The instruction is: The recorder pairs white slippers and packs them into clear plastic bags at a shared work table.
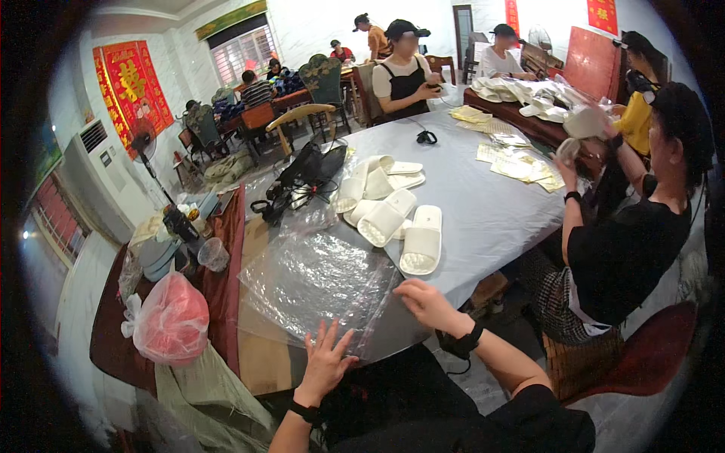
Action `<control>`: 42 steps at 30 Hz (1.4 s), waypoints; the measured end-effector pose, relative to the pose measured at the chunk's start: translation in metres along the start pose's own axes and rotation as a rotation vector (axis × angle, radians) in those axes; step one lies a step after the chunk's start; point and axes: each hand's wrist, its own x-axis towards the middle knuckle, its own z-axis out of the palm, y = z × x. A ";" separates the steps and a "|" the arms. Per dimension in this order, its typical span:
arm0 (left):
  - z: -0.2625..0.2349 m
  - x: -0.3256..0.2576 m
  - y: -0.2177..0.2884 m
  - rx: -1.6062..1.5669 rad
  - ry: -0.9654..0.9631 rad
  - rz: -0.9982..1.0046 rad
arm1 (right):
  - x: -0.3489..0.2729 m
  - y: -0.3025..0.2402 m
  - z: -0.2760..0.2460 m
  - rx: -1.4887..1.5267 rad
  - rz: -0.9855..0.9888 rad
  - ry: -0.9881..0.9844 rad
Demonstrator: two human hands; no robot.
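Observation:
A stack of clear plastic bags [317, 275] lies flat on the near part of the table, its film creased and shiny. My left hand [328, 359] rests on the bags' near edge with fingers spread. At their right edge, the fingers of my right hand [434, 306] are bent together in a pinch on the film. Just beyond it sits a white open-toe slipper [421, 245], sole down. More white slippers [385, 215] are heaped to its left, some overlapping. Both my wrists wear black bands.
A black bag with cords [306, 177] lies left of the slippers. Paper sheets [521, 162] and a small black item [427, 137] are farther off. A pink-filled plastic bag [172, 317] stands at left. A co-worker [630, 249] handles slippers at right; others sit beyond.

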 end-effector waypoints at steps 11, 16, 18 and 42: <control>0.027 -0.005 0.000 0.095 0.153 -0.041 | 0.049 0.108 -0.109 -0.530 0.035 0.366; 0.027 -0.013 -0.001 0.094 0.168 -0.065 | 0.093 0.109 -0.126 -0.611 0.107 0.020; 0.027 -0.011 0.000 0.114 0.174 -0.069 | 0.114 0.109 -0.135 -0.578 0.130 -0.117; 0.032 -0.004 0.008 -0.024 0.253 -0.057 | 0.129 0.169 -0.112 0.245 0.427 -0.322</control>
